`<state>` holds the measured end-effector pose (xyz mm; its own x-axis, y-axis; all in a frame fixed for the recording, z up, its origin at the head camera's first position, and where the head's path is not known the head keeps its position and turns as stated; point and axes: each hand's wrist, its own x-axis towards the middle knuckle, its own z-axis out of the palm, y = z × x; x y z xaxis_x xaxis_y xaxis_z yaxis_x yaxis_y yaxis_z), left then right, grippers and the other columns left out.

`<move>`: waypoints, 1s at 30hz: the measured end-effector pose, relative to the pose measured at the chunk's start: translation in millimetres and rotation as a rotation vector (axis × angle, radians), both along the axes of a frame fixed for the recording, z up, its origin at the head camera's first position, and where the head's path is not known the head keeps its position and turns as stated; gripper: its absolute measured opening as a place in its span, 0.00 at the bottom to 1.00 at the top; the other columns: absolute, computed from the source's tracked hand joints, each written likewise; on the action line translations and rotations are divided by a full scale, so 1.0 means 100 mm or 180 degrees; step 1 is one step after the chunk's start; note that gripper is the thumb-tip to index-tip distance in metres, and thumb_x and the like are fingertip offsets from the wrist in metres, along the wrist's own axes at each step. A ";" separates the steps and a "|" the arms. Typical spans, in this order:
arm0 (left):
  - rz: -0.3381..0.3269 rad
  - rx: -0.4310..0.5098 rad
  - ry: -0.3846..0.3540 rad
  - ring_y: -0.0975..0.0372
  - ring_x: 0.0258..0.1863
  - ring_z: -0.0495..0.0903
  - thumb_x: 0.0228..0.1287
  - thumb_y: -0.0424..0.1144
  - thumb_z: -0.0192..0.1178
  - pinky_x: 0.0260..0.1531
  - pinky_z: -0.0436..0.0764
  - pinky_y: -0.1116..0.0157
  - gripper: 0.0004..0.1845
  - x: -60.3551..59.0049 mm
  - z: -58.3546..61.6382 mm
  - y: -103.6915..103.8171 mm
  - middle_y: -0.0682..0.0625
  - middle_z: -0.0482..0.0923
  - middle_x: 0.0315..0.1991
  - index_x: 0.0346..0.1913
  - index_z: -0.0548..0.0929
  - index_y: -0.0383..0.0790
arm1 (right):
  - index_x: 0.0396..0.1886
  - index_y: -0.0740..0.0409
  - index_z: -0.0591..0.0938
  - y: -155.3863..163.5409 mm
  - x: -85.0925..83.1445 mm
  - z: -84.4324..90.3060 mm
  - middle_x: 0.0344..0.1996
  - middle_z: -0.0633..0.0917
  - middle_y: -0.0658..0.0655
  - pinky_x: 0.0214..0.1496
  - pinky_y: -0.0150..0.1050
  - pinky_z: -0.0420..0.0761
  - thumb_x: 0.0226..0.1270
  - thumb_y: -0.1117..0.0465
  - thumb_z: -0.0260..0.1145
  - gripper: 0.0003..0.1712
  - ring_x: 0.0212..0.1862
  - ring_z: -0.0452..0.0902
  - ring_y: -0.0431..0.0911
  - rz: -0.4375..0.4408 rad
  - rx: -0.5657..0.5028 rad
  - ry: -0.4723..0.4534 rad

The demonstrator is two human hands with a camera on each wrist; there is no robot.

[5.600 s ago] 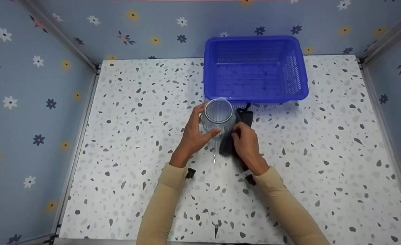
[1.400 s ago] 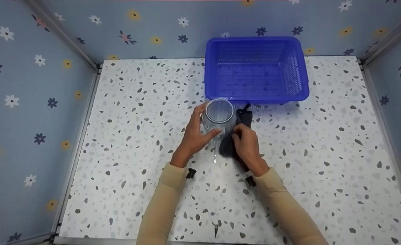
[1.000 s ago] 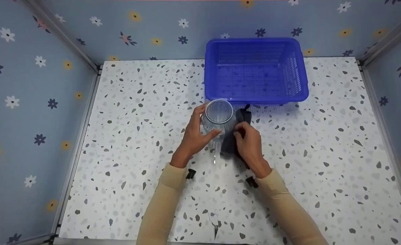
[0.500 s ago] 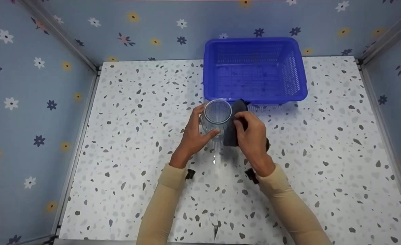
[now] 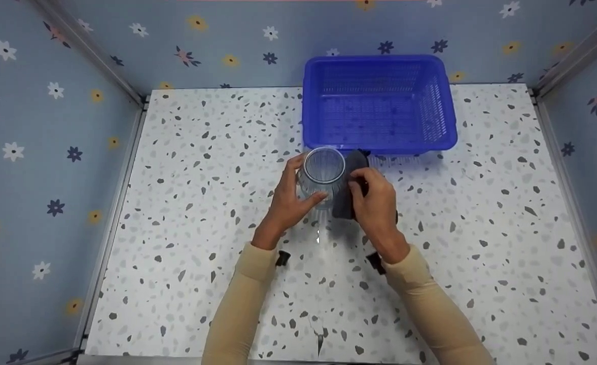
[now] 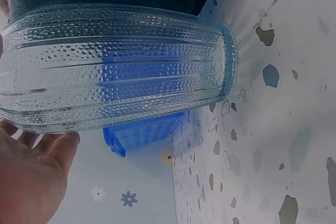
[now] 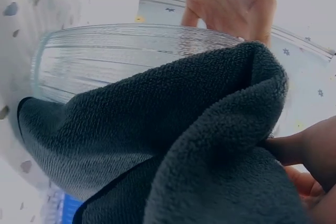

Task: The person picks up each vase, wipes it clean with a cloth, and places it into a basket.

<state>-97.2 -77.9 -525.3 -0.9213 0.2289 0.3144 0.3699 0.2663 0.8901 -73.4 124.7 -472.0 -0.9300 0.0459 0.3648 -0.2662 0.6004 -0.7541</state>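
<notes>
We see a clear glass jar (image 6: 115, 66) upright on the surface (image 5: 217, 203), its round mouth facing up. Its body swells above a narrower, ring-like base, and smooth vertical ribs divide bands of pebbled glass with a faint blue tint. Our left hand (image 5: 289, 200) wraps the jar's left side, thumb across the front and fingers spread round the far side. Our right hand (image 5: 374, 197) pinches a dark grey cloth (image 7: 121, 108) beside the jar's right side — thick, fuzzy pile, folded over on itself in soft rolls, with a thin black edging.

Just beyond the jar we see a blue plastic basket (image 5: 366, 119), rectangular with rounded corners, its walls pierced by rows of small openings and its rim smooth and broad. The surface is white with grey, angular terrazzo-like flecks. Around it stand flat blue-grey walls (image 5: 227, 30) printed with white, yellow and dark flowers, joined by metal strips. Beige sleeves (image 5: 237, 309) cover our forearms — plain fabric, with thicker-looking cuffs at the wrists.
</notes>
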 end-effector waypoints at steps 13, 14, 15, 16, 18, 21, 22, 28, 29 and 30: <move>0.0042 -0.0044 -0.0006 0.51 0.79 0.64 0.64 0.42 0.77 0.74 0.69 0.52 0.42 0.01 0.00 0.00 0.40 0.64 0.78 0.74 0.63 0.36 | 0.41 0.69 0.85 0.07 -0.03 -0.39 0.38 0.89 0.67 0.48 0.56 0.83 0.67 0.77 0.70 0.06 0.43 0.86 0.61 0.0028 -0.0085 -0.0374; 0.0044 -0.0052 -0.0006 0.52 0.79 0.64 0.64 0.43 0.76 0.74 0.69 0.52 0.43 0.01 0.00 0.00 0.40 0.64 0.78 0.74 0.63 0.36 | 0.41 0.69 0.85 0.07 -0.03 -0.43 0.38 0.89 0.67 0.48 0.56 0.83 0.67 0.76 0.70 0.06 0.43 0.86 0.61 0.0030 -0.0065 -0.0400; 0.0047 -0.0061 -0.0009 0.52 0.79 0.64 0.64 0.44 0.76 0.74 0.69 0.52 0.43 0.01 0.00 0.00 0.40 0.64 0.78 0.74 0.63 0.36 | 0.41 0.68 0.85 0.06 -0.04 -0.46 0.39 0.89 0.67 0.48 0.56 0.83 0.67 0.76 0.70 0.06 0.43 0.86 0.61 0.0035 -0.0048 -0.0426; 0.0053 -0.0078 -0.0016 0.52 0.78 0.64 0.64 0.45 0.76 0.74 0.70 0.53 0.43 0.01 0.00 0.00 0.41 0.64 0.78 0.74 0.63 0.36 | 0.41 0.68 0.85 0.06 -0.04 -0.49 0.39 0.89 0.67 0.48 0.57 0.83 0.67 0.76 0.70 0.06 0.43 0.86 0.62 0.0034 -0.0030 -0.0452; 0.0056 -0.0104 -0.0017 0.53 0.78 0.64 0.64 0.47 0.76 0.73 0.71 0.53 0.44 0.01 0.00 0.00 0.41 0.64 0.78 0.74 0.63 0.36 | 0.41 0.68 0.85 0.06 -0.05 -0.56 0.38 0.89 0.67 0.48 0.57 0.83 0.67 0.75 0.70 0.06 0.43 0.86 0.61 0.0035 0.0013 -0.0510; 0.0057 -0.0115 -0.0005 0.52 0.78 0.64 0.65 0.51 0.75 0.73 0.71 0.52 0.45 0.01 -0.01 -0.01 0.41 0.64 0.78 0.75 0.62 0.36 | 0.42 0.67 0.85 0.05 -0.06 -0.65 0.39 0.89 0.67 0.48 0.57 0.83 0.67 0.75 0.70 0.05 0.43 0.86 0.62 0.0052 0.0083 -0.0640; 0.0055 -0.0109 -0.0001 0.52 0.78 0.65 0.65 0.53 0.75 0.73 0.71 0.51 0.45 0.01 -0.02 -0.01 0.40 0.64 0.78 0.75 0.62 0.35 | 0.42 0.67 0.85 0.04 -0.07 -0.67 0.39 0.89 0.67 0.49 0.57 0.83 0.67 0.75 0.70 0.05 0.44 0.86 0.62 0.0053 0.0110 -0.0692; 0.0076 -0.0162 0.0022 0.51 0.78 0.65 0.64 0.73 0.65 0.74 0.70 0.52 0.52 0.01 -0.01 0.01 0.40 0.65 0.78 0.74 0.62 0.35 | 0.42 0.67 0.85 0.04 -0.08 -0.75 0.41 0.89 0.67 0.52 0.57 0.82 0.67 0.74 0.70 0.06 0.47 0.86 0.63 0.0057 0.0190 -0.0857; 0.0082 -0.0175 0.0030 0.51 0.78 0.65 0.64 0.75 0.63 0.74 0.69 0.52 0.54 0.00 -0.01 0.01 0.40 0.65 0.78 0.74 0.62 0.35 | 0.42 0.67 0.85 0.04 -0.08 -0.75 0.41 0.89 0.67 0.53 0.57 0.82 0.67 0.74 0.70 0.06 0.48 0.86 0.63 0.0062 0.0185 -0.0850; 0.0090 -0.0185 0.0039 0.51 0.78 0.65 0.63 0.76 0.62 0.74 0.69 0.52 0.54 0.00 -0.01 0.01 0.39 0.65 0.78 0.74 0.62 0.35 | 0.42 0.67 0.85 0.04 -0.08 -0.75 0.41 0.89 0.67 0.53 0.57 0.82 0.67 0.74 0.70 0.06 0.48 0.86 0.63 0.0066 0.0180 -0.0843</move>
<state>-96.9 -76.7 -525.9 -0.9239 0.2210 0.3125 0.3722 0.3280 0.8683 -81.4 128.5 -546.9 -0.9939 0.0123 0.1100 -0.0767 0.6399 -0.7646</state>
